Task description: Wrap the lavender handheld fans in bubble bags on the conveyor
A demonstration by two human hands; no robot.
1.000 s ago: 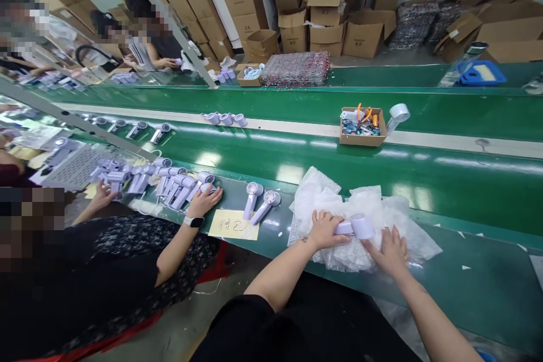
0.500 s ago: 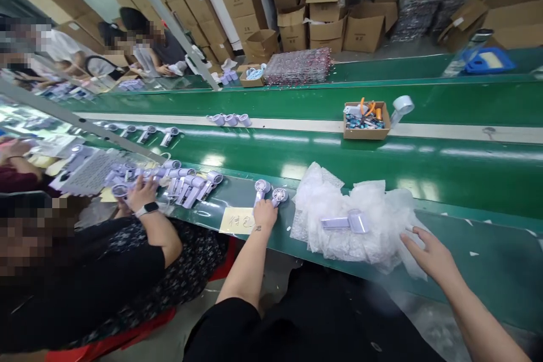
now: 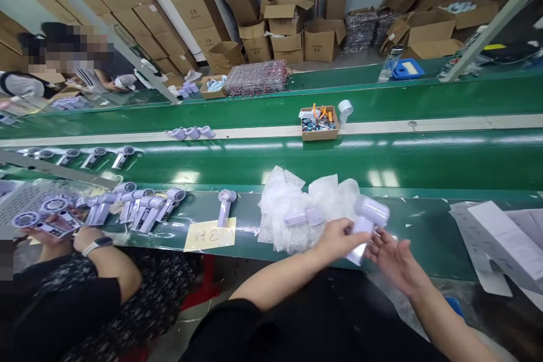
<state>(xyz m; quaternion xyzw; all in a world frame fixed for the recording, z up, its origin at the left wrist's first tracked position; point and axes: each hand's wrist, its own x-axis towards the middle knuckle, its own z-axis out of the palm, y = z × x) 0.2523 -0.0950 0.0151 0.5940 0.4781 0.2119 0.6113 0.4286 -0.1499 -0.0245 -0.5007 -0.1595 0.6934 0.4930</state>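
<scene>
My left hand (image 3: 337, 242) is closed around the handle of a pale purple handheld fan (image 3: 372, 212), held tilted above the bench edge. Palm up and fingers apart, my right hand (image 3: 394, 260) is just beside the fan's handle; whether its fingertips touch is unclear. Left of both hands, a pile of white bubble-wrap bags (image 3: 278, 198) lies on the green bench, with a wrapped purple fan (image 3: 314, 215) on top. Another handheld fan (image 3: 224, 203) rests farther left, its handle end by a yellow paper note (image 3: 211, 235) with handwriting.
A co-worker's hand (image 3: 87, 237) is at the left among several purple fans (image 3: 144, 203). Beyond the bench runs a green conveyor (image 3: 237, 161), with a small carton of tools (image 3: 320, 134) past it. White folded card (image 3: 504, 243) lies at the right.
My left hand has carried one of the two fans from beside the note rightward past the bags. My right hand has turned palm up beside it. The view has shifted right.
</scene>
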